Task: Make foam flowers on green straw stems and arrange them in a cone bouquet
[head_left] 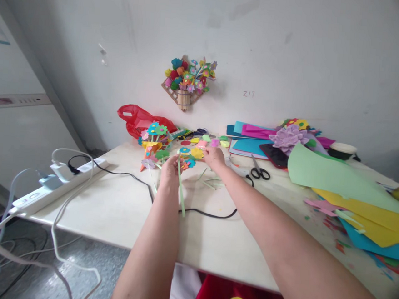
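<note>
My left hand [170, 171] is closed round a thin pale green strip [181, 189] that hangs down toward the table. My right hand [214, 157] reaches to the small paper flowers, its fingers pressed together beside a yellow flower [197, 153] and a pink piece [202, 144]; what they hold, if anything, is too small to make out. A blue flower [185, 150] lies between the hands. More paper flowers [156, 129] stand in an orange cone left of my left hand. Loose green strips [209, 185] lie below my right hand.
Black-handled scissors [260, 173], a dark phone [274, 155] and coloured sheets [351, 178] lie to the right. A black cable [211, 215] crosses the table. A power strip [60, 183] sits at the left edge, a red bag [136, 120] at the back.
</note>
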Motion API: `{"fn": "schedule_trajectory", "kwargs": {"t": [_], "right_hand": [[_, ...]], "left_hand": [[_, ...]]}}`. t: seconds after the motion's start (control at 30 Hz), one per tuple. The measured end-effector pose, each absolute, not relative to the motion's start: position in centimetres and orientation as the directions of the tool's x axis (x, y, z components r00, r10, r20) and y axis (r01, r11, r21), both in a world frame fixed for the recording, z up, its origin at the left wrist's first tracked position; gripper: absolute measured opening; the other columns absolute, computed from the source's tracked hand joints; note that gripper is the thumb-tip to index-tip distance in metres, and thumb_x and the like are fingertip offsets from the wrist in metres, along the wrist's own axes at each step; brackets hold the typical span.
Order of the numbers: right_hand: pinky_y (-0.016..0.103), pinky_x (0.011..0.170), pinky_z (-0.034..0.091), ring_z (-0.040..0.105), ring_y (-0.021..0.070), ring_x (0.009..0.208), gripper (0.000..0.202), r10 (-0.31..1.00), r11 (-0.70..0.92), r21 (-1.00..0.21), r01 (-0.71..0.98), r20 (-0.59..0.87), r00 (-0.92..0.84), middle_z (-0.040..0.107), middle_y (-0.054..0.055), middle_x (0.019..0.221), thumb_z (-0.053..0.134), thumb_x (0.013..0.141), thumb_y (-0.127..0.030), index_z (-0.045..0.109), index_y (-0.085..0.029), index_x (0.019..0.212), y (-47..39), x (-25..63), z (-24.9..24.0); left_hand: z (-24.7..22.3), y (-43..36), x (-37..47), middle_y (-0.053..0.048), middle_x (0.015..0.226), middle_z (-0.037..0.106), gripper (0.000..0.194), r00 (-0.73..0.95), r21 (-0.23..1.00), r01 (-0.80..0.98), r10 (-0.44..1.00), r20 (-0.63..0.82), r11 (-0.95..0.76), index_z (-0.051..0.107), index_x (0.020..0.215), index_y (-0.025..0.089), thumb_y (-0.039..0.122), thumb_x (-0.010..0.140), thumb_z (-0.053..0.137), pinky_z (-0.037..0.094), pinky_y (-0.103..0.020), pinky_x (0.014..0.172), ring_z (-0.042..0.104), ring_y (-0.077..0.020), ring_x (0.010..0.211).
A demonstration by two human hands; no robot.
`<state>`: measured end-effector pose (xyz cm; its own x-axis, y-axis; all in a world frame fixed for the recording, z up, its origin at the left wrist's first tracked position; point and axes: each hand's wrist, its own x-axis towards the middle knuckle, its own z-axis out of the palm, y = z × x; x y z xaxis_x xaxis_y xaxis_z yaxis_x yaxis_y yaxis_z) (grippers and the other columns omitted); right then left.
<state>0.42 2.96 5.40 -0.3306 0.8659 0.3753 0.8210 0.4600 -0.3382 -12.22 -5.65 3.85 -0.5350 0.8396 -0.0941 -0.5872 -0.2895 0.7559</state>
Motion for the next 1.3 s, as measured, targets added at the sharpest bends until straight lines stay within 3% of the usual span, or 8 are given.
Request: {"fn": "schedule_trajectory", "kwargs": {"t": [0.23, 0.4, 0.53, 0.73, 0.9, 1.07, 1.3], "right_hand": [[0.025, 0.068, 0.041, 0.06, 0.0187, 0.084, 0.031, 0.861, 0.481, -0.366, 0.797, 0.368, -0.35, 0.069, 0.008, 0.092, 0.042, 0.084, -0.026, 0.071, -0.019, 0.091, 3.1, 0.6, 5.0], [0.028, 0.07, 0.043, 0.061, 0.0211, 0.087, 0.031, 0.865, 0.474, -0.25, 0.844, 0.312, -0.394, 0.069, 0.006, 0.092, 0.048, 0.08, -0.044, 0.072, -0.025, 0.087, 2.5, 0.5, 5.0], [0.029, 0.077, 0.042, 0.059, 0.02, 0.095, 0.023, 0.766, 0.619, -0.142, 0.773, 0.33, -0.552, 0.068, 0.004, 0.097, 0.052, 0.079, -0.034, 0.072, -0.03, 0.091, 2.0, -0.4, 4.5], [0.034, 0.096, 0.032, 0.047, 0.0231, 0.111, 0.026, 0.57, 0.785, 0.051, 0.618, 0.331, -0.752, 0.066, 0.008, 0.104, 0.058, 0.078, -0.026, 0.068, -0.02, 0.101, 1.8, -2.0, 3.3], [0.034, 0.091, 0.035, 0.054, 0.0227, 0.103, 0.023, 0.58, 0.756, 0.142, 0.639, 0.308, -0.754, 0.067, 0.01, 0.1, 0.047, 0.083, -0.017, 0.068, -0.017, 0.094, 2.4, -2.8, 3.2], [0.031, 0.077, 0.043, 0.06, 0.0213, 0.096, 0.035, 0.631, 0.735, 0.13, 0.666, 0.23, -0.741, 0.066, 0.01, 0.108, 0.04, 0.084, -0.012, 0.06, -0.021, 0.112, 3.1, -2.8, 4.1], [0.031, 0.079, 0.044, 0.061, 0.0239, 0.098, 0.027, 0.625, 0.741, 0.176, 0.648, 0.171, -0.761, 0.067, 0.013, 0.103, 0.048, 0.079, -0.014, 0.068, -0.015, 0.098, 2.5, -3.3, 4.6]], "left_hand": [[4.1, -5.9, -12.0, 0.001, 0.05, 0.05, 0.005, -0.536, 0.738, -0.611, 0.836, -0.12, -0.286, 0.056, 0.07, 0.011, 0.014, 0.071, 0.051, 0.03, -0.012, 0.035, 0.045, -0.0045, 0.04], [4.0, -5.7, -12.1, 0.001, 0.051, 0.051, 0.004, -0.533, 0.726, -0.622, 0.838, -0.119, -0.293, 0.055, 0.07, 0.012, 0.012, 0.07, 0.051, 0.029, -0.012, 0.034, 0.045, -0.0048, 0.04], [4.0, -5.8, -12.0, 0.002, 0.05, 0.051, 0.001, -0.539, 0.722, -0.625, 0.833, -0.124, -0.297, 0.055, 0.069, 0.012, 0.013, 0.069, 0.054, 0.03, -0.013, 0.034, 0.045, -0.0049, 0.039], [3.9, -5.8, -12.0, 0.001, 0.049, 0.051, 0.001, -0.528, 0.72, -0.625, 0.843, -0.104, -0.303, 0.055, 0.068, 0.011, 0.012, 0.069, 0.054, 0.031, -0.012, 0.035, 0.044, -0.0047, 0.039], [3.7, -5.7, -12.1, 0.001, 0.049, 0.051, 0.002, -0.516, 0.721, -0.628, 0.85, -0.104, -0.293, 0.055, 0.068, 0.011, 0.012, 0.069, 0.055, 0.031, -0.012, 0.036, 0.044, -0.0047, 0.039], [4.0, -5.9, -12.1, 0.001, 0.051, 0.052, 0.002, -0.515, 0.724, -0.627, 0.85, -0.109, -0.287, 0.056, 0.07, 0.011, 0.012, 0.069, 0.055, 0.031, -0.013, 0.036, 0.044, -0.0046, 0.039], [3.8, -5.8, -12.2, 0.001, 0.049, 0.052, 0.002, -0.515, 0.72, -0.628, 0.851, -0.1, -0.296, 0.056, 0.068, 0.011, 0.012, 0.07, 0.054, 0.031, -0.012, 0.035, 0.045, -0.0047, 0.039]]}}
